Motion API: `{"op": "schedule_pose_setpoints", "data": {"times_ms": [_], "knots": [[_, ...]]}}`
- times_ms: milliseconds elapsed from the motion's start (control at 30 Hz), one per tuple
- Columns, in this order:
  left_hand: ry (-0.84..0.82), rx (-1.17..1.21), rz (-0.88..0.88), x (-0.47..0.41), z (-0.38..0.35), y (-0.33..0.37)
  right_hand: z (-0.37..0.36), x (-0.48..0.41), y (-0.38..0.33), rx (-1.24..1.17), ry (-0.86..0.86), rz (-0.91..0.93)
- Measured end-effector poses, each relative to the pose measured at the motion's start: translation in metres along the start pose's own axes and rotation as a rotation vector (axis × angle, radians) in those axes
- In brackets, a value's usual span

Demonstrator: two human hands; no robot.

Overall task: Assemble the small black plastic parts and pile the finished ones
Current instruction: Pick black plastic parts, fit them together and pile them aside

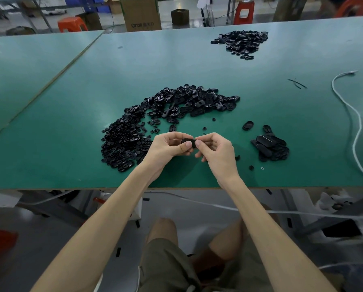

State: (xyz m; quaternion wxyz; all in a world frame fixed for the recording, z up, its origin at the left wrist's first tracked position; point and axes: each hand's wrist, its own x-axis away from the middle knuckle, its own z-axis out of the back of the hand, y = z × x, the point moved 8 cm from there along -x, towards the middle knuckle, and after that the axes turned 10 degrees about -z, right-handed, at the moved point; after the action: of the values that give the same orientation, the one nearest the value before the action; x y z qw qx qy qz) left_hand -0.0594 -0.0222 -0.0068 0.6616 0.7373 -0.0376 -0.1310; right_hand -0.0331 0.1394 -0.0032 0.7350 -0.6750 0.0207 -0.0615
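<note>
Both hands meet over the near middle of the green table (71,102). My left hand (169,146) and my right hand (214,149) pinch one small black oval plastic part (189,141) between thumbs and fingers; most of the part is hidden by the fingertips. A big curved heap of loose black parts (155,121) lies just beyond and left of the hands. To the right sits a small pile of black oval pieces (270,147). Another heap of black parts (240,42) lies far back right.
A white cord (354,114) snakes along the table's right side and off the near edge. A few stray black bits (248,125) dot the surface by the hands. Cardboard boxes (141,13) and orange stools (71,24) stand beyond the table.
</note>
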Motion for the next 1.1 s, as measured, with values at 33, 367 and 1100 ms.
{"op": "schedule_pose_setpoints", "data": {"times_ms": [33,367,1100], "knots": [[0.003,-0.006,-0.002,0.0,-0.0002,0.0,0.0002,-0.0005,0.0002,-0.001,-0.001,-0.002],[0.005,0.003,-0.017,0.0029,0.001,0.0002,0.0027,-0.0003,0.0018,0.005,0.026,0.002],[0.051,-0.053,-0.035,0.0027,-0.0008,0.0016,0.0014,0.0012,-0.0002,0.019,0.02,-0.01]]}}
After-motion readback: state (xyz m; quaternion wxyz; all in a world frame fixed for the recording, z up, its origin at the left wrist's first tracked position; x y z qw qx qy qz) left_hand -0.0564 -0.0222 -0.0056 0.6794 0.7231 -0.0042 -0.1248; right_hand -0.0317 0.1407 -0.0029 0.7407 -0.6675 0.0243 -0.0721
